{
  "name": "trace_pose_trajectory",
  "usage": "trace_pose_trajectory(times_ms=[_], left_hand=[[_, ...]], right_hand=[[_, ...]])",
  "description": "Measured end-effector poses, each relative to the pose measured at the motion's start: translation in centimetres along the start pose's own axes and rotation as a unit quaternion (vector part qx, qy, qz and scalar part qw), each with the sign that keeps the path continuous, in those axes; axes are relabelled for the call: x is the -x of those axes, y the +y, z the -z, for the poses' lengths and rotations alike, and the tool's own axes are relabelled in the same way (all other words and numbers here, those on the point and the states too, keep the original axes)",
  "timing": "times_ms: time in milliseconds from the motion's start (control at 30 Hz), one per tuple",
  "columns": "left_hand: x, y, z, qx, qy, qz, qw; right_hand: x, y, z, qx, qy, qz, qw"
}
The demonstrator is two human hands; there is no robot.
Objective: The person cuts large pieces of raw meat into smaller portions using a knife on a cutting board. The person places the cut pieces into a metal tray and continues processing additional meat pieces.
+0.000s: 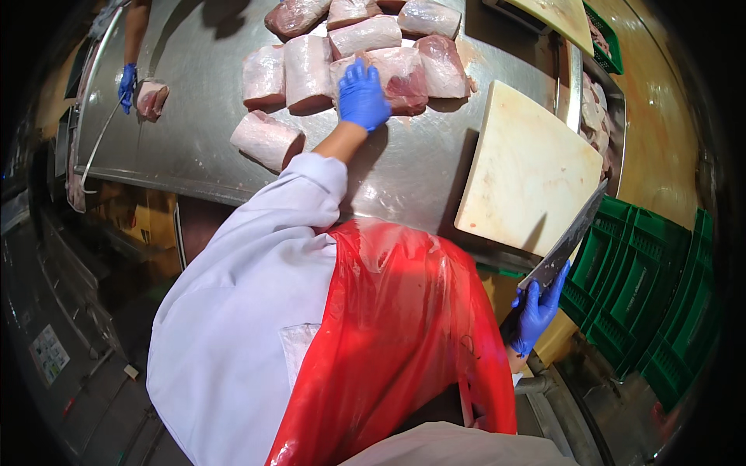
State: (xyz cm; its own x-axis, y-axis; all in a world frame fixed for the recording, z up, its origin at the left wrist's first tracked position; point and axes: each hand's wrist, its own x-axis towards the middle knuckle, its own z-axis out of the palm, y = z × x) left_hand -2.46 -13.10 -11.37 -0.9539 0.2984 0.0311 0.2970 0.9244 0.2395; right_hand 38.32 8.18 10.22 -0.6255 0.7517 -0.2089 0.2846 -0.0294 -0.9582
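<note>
My left hand, in a blue glove, reaches far forward and lies on a pale, fat-covered piece of meat. Its fingers are stretched out over the top surface, slightly apart. Other thick meat pieces lie close around it on the metal table. A single piece rests nearer to me, left of my forearm. Low on the right, my right hand, also gloved in blue, is closed on a large knife. The broad dark blade points up and away along the cutting board's right edge; the handle is mostly hidden.
A white cutting board lies on the table's right side. Green plastic crates stand beyond it, below table height. A metal tray of meat scraps is behind the board. At far left, another person's gloved hand is beside a small meat piece.
</note>
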Motion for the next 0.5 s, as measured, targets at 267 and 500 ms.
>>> trace_pose_trajectory(times_ms=[267,500], left_hand=[[-7.7,8.3,-0.5,0.062,-0.082,0.274,0.956],[-4.9,10.1,-1.0,0.107,-0.188,0.144,0.966]], right_hand=[[1.2,-0.1,0.4,0.006,-0.022,0.003,1.0],[3.4,3.8,6.0,-0.007,0.0,-0.003,1.0]])
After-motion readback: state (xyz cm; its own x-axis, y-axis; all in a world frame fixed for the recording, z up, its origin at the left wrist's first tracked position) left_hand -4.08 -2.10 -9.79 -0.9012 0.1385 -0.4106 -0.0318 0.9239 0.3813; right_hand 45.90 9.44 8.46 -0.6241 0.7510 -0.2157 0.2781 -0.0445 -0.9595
